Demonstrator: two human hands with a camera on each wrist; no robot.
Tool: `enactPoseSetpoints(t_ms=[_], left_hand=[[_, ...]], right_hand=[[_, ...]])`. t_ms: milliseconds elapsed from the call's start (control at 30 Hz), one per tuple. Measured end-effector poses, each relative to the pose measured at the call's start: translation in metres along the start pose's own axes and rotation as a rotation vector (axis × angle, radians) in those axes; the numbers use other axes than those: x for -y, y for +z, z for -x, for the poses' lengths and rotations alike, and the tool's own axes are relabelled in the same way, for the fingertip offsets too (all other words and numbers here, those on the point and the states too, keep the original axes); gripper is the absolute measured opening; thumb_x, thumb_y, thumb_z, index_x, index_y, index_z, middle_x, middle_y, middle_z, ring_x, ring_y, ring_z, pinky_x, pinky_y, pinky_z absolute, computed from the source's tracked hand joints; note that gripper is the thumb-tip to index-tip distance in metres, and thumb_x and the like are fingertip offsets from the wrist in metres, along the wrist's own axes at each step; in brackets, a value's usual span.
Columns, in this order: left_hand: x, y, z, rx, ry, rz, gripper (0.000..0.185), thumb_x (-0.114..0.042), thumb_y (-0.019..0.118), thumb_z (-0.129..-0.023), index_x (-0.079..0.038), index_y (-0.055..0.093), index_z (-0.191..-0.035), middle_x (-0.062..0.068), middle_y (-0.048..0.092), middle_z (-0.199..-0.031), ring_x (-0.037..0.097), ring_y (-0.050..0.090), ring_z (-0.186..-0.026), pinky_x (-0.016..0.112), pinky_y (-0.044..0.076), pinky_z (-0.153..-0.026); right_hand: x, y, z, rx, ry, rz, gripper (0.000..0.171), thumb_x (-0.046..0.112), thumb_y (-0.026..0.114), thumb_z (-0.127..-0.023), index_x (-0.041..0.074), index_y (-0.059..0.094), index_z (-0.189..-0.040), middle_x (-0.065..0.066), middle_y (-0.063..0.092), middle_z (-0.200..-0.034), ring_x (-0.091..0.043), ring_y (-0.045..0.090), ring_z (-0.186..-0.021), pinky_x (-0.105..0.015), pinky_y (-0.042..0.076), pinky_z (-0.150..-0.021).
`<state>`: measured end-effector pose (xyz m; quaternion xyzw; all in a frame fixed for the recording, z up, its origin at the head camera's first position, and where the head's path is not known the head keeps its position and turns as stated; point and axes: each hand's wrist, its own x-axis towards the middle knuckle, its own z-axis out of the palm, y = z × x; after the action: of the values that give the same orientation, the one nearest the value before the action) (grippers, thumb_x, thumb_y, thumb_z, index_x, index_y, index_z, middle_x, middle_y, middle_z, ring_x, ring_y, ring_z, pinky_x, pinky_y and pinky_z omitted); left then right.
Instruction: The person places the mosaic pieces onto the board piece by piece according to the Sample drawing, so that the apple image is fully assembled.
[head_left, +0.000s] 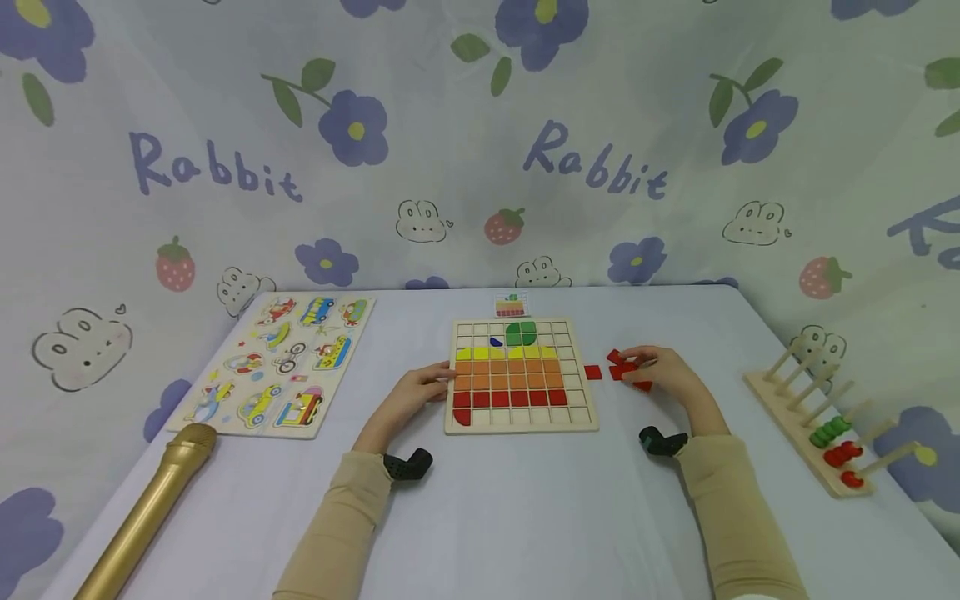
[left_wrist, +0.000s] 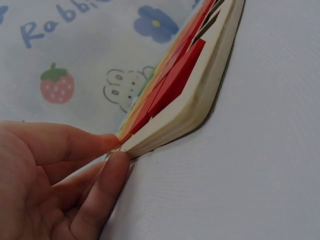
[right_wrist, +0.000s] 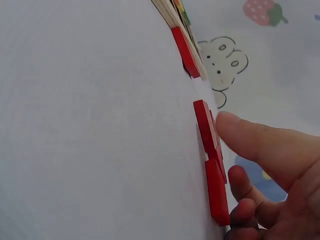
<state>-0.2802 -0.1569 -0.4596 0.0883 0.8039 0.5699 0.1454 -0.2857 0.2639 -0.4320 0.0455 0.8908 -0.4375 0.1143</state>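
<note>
The wooden grid board [head_left: 522, 375] lies flat at the middle of the counter [head_left: 525, 517], its rows filled in bands of yellow, orange and red, with green pieces and one blue piece near the top. The left hand [head_left: 420, 393] pinches the board's left edge between thumb and fingertip, seemingly to keep it from sliding while pieces go in. The right hand [head_left: 663, 373] rests on a small heap of loose red tiles [head_left: 624, 367] just right of the board, fingers curled over them and touching their tops; I cannot tell whether one is actually gripped. One red tile [head_left: 593, 372] lies apart, between the heap and the board, within easy reach. A small pattern card [head_left: 511, 305] sits just beyond the board's far edge, likely placed there to be copied from.
</note>
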Motion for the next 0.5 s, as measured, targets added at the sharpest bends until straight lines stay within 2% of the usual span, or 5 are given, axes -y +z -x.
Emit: enactPoseSetpoints(t_ms=[133, 267, 500], left_hand=[[0.0002, 0.0007, 0.0001, -0.003, 0.001, 0.001, 0.035, -0.006, 0.049, -0.090, 0.001, 0.057, -0.124, 0.010, 0.035, -0.146, 0.025, 0.043, -0.126, 0.030, 0.046, -0.088], [-0.0010, 0.0013, 0.0004, -0.005, -0.001, 0.007, 0.035, -0.006, 0.049, -0.090, 0.001, 0.057, -0.124, 0.010, 0.035, -0.146, 0.025, 0.043, -0.125, 0.030, 0.046, -0.089], [-0.0016, 0.0020, 0.0004, -0.007, -0.012, -0.003, 0.035, -0.005, 0.049, -0.090, 0.001, 0.057, -0.123, 0.008, 0.035, -0.146, 0.024, 0.043, -0.126, 0.029, 0.046, -0.088]], right_hand=[[0.0001, 0.0021, -0.0012, 0.025, -0.025, 0.081, 0.045, 0.017, 0.068, -0.081, 0.004, 0.058, -0.123, -0.023, 0.043, -0.125, -0.034, 0.038, -0.106, -0.039, 0.039, -0.080], [-0.0005, 0.0038, -0.0033, 0.010, -0.032, 0.113, 0.037, 0.014, 0.068, -0.080, 0.002, 0.061, -0.115, -0.023, 0.045, -0.123, -0.035, 0.037, -0.107, -0.043, 0.038, -0.083], [-0.0016, 0.0078, -0.0063, -0.012, -0.017, 0.133, 0.044, 0.013, 0.070, -0.078, 0.003, 0.057, -0.120, -0.023, 0.046, -0.119, -0.036, 0.041, -0.105, -0.044, 0.043, -0.085]])
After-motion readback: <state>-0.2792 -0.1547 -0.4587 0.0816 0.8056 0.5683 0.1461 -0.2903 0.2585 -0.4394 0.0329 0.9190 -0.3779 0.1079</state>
